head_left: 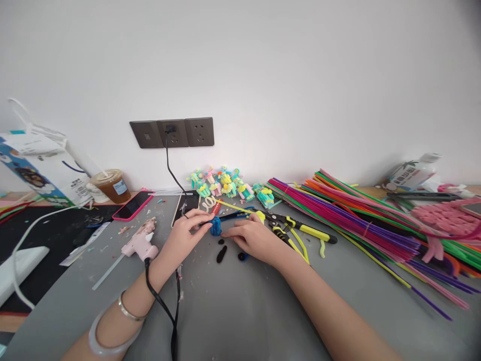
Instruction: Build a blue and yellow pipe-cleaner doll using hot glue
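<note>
Steadiness likely explains the left hand pinching a blue piece mid-frame; any grip by the right hand is unclear.

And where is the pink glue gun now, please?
In the head view, the pink glue gun lies left of the left hand, just below the pink-edged phone.

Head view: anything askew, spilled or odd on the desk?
Yes: the black cord of the pink glue gun appears draped across the left forearm, where it might snag. Small scraps also litter the desk beside the gun. No liquid spill visible.
</note>
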`<state>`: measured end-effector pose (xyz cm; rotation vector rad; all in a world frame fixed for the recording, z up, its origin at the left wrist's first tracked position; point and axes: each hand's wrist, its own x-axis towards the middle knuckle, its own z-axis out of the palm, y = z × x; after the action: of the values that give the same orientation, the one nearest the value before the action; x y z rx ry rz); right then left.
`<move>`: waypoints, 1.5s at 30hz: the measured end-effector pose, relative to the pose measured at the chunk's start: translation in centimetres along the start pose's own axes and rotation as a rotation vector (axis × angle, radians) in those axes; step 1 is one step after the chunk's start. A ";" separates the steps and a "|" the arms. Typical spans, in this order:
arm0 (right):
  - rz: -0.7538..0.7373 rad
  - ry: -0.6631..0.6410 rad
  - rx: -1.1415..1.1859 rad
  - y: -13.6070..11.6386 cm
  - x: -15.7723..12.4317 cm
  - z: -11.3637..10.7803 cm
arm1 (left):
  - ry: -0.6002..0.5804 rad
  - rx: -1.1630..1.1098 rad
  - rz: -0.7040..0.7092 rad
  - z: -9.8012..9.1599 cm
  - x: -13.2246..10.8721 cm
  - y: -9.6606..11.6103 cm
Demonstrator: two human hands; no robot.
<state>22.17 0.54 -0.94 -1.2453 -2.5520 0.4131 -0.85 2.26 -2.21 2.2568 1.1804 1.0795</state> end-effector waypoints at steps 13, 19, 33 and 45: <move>0.017 -0.007 0.024 0.0 -0.1 0.0 | -0.026 -0.058 -0.055 -0.2 0.2 -0.1; 0.026 -0.017 0.021 -0.2 -0.1 -0.2 | -0.036 -0.084 -0.068 0.0 0.2 -0.2; 0.021 0.022 0.062 0.2 -0.6 -0.6 | -0.033 -0.095 -0.086 -0.2 0.2 -0.1; 0.042 0.317 0.760 1.2 -0.5 -1.7 | -0.029 -0.087 -0.085 -0.3 0.3 0.1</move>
<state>23.92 1.10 0.16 -0.9642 -1.8199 0.9860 -0.93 2.40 -1.84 2.1302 1.1833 1.0412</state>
